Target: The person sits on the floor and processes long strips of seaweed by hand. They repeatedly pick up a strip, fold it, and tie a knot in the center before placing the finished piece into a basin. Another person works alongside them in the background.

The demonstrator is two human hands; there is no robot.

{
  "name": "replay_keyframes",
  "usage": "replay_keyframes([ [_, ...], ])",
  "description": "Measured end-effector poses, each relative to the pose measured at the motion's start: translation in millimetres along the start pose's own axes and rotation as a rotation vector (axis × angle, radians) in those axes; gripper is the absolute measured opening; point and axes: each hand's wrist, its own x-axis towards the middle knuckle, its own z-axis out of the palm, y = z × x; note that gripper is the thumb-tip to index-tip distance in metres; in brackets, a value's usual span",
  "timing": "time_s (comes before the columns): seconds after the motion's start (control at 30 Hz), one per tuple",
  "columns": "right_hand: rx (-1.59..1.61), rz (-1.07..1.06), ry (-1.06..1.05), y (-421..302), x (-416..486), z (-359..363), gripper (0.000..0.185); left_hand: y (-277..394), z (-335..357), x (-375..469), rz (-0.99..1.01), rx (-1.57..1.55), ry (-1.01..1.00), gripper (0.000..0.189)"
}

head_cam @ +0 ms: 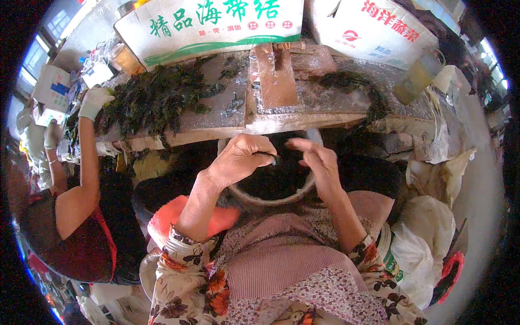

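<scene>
My left hand (pixel 246 156) is closed with a small dark strip, apparently seaweed, between thumb and fingers. To its right, my right hand (pixel 315 156) is raised with fingers apart, slightly blurred, and nothing is seen in it. Both are above a round pale-rimmed tub (pixel 270 202) with a dark inside, between my knees. Past the hands lies the worktable (pixel 195 137), bearing a heap of dark green seaweed (pixel 150 99) on the left and a smaller strand of seaweed (pixel 378 101) on the right. A brown board (pixel 277 81) is at the table's middle.
Two printed cardboard boxes (pixel 219 28) (pixel 378 30) stand along the table's back. A yellowish plastic jug (pixel 416 79) is at the right, a jar (pixel 124 59) at the back left. Beside me on the left, a co-worker's gloved hand (pixel 94 101) touches the heap. White plastic bags (pixel 420 248) lie lower right.
</scene>
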Motion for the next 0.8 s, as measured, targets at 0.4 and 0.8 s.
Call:
replay_keyframes([
  [0.4,0.63,0.365,-0.227,7.4,32.9,21.9,0.021,-20.0,-25.8,18.4,-0.063,-0.121,-0.057,0.007],
  [0.8,0.168,0.179,0.015,2.1,87.6,0.0,0.007,-39.6,-67.1,54.3,-0.127,-0.074,-0.039,0.012],
])
